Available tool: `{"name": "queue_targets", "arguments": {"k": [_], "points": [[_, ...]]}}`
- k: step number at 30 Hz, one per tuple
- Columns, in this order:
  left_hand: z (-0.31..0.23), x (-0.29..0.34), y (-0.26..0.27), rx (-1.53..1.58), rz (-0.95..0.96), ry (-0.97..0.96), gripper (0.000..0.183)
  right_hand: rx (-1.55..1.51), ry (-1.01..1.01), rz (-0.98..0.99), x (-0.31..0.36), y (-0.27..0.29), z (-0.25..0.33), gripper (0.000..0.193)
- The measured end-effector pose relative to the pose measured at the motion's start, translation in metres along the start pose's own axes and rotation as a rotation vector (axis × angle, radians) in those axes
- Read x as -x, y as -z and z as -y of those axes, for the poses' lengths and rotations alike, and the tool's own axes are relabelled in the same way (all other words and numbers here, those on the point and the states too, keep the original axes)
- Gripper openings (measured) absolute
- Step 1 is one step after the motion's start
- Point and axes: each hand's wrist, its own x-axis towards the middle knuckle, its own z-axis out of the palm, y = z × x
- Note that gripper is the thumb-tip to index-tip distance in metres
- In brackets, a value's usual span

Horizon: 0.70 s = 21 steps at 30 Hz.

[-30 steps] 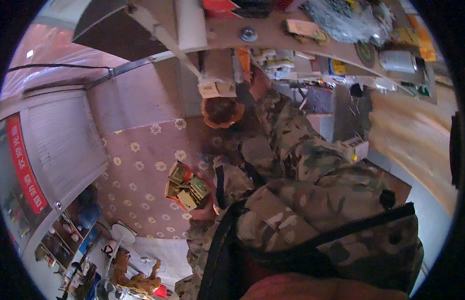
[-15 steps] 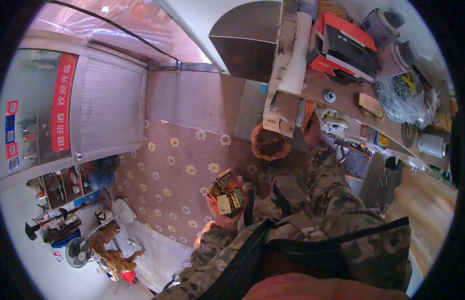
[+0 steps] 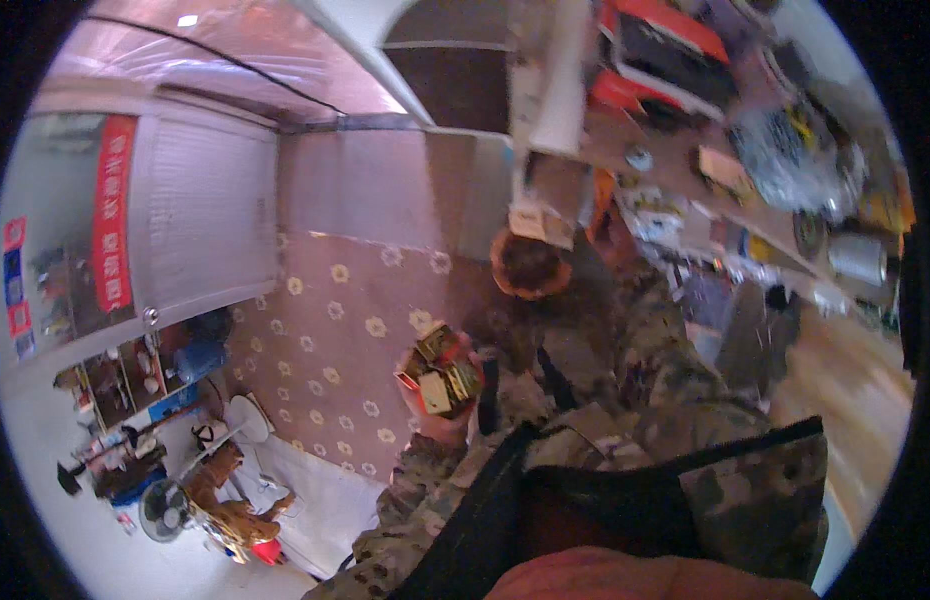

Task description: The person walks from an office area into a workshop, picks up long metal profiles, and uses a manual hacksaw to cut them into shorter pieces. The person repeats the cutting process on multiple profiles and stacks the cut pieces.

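Note:
My left hand (image 3: pixel 445 426), low and left of centre, is closed around several small gold boxes (image 3: pixel 438 392), some with red parts, bunched together in the palm. My right arm stretches forward to the shelving at the right. My right hand (image 3: pixel 611 240) is beside an upright orange thing (image 3: pixel 601 192) under the shelf top; motion blur and shade hide its fingers, so I cannot make out whether it grips anything. Close to it is a pale cardboard box (image 3: pixel 541 224), its flap above a round brown thing with an orange rim (image 3: pixel 531 266).
A wooden shelf unit (image 3: pixel 675 165) on the right carries a red and black box (image 3: pixel 670 55), a clear bag of small hardware (image 3: pixel 795 150) and a metal can (image 3: pixel 857 258). A door (image 3: pixel 200 200) stands at the left, with a fan (image 3: pixel 165 510) below it. The floor is flower-patterned (image 3: pixel 310 330).
The view has shifted and blurred, moving most things slightly left and up. My left hand still holds the gold boxes; my right hand stays beside the orange thing.

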Motion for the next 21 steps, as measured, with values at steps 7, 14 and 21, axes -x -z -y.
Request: {"name": "queue_targets", "arguments": {"k": [7,14,21], "points": [[0.006,0.008,-0.007,0.135,0.348,0.162,0.059,0.382,0.001,-0.610,0.014,-0.032,0.002,0.027],[0.013,-0.004,-0.023,0.171,0.289,0.076,0.061,0.361,0.023,-0.804,0.023,-0.038,0.006,0.026],[0.011,-0.017,-0.029,0.103,0.418,0.216,0.062,0.085,0.184,-0.735,0.018,-0.039,0.024,0.029]]}}
